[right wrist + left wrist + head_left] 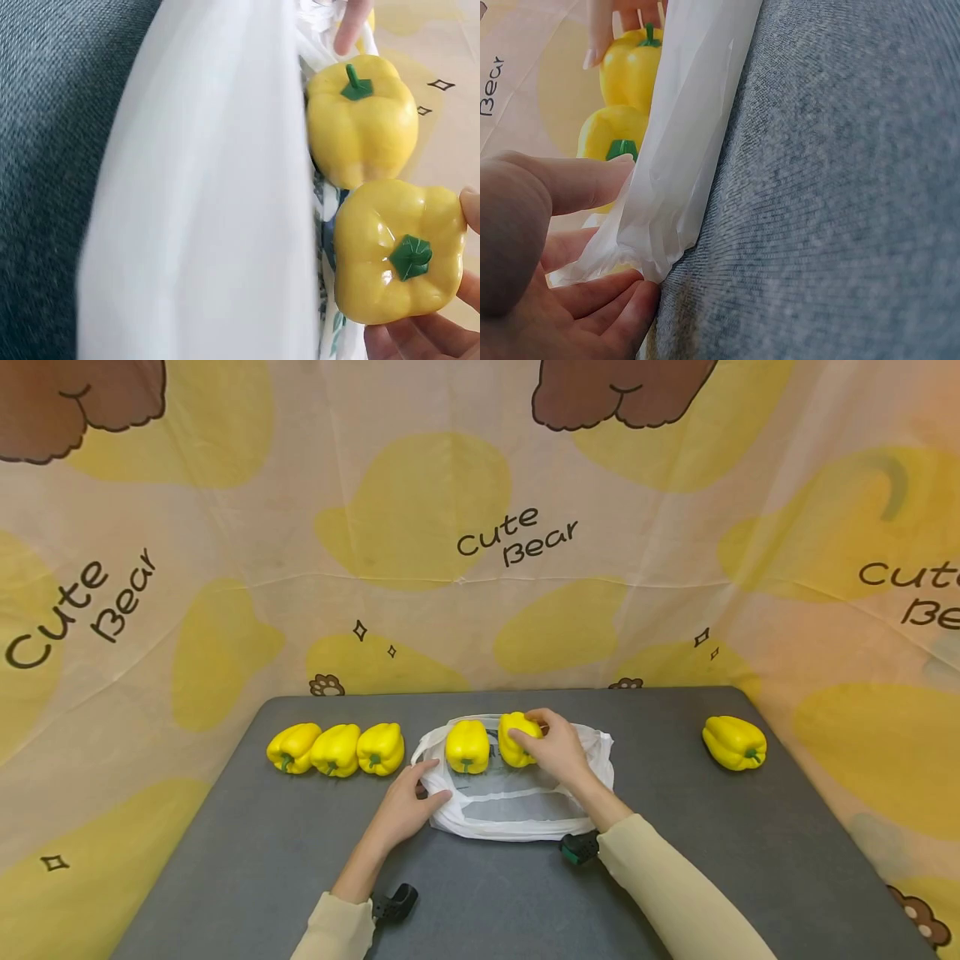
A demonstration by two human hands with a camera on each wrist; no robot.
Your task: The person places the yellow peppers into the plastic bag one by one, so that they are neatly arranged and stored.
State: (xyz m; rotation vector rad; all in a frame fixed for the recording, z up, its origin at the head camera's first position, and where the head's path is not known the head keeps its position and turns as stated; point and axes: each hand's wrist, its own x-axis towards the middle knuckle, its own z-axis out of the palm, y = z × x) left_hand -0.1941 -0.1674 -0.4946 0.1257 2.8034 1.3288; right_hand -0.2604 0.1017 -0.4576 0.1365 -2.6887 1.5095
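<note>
My right hand (561,752) grips a yellow bell pepper (517,742) over the right part of a white plastic bag (517,828). In the right wrist view, fingers and thumb are around this pepper (401,255), its green stem facing the camera. A second bell pepper (467,747) sits beside it in the bag's open mouth. At the bag's left edge, my left hand (405,806) holds the gathered plastic (675,157) between thumb and fingers, as the left wrist view shows.
Three yellow bell peppers (337,750) stand in a row left of the bag on the grey table (480,893). Another yellow bell pepper (735,743) lies far right. A printed cloth (420,510) hangs behind the table.
</note>
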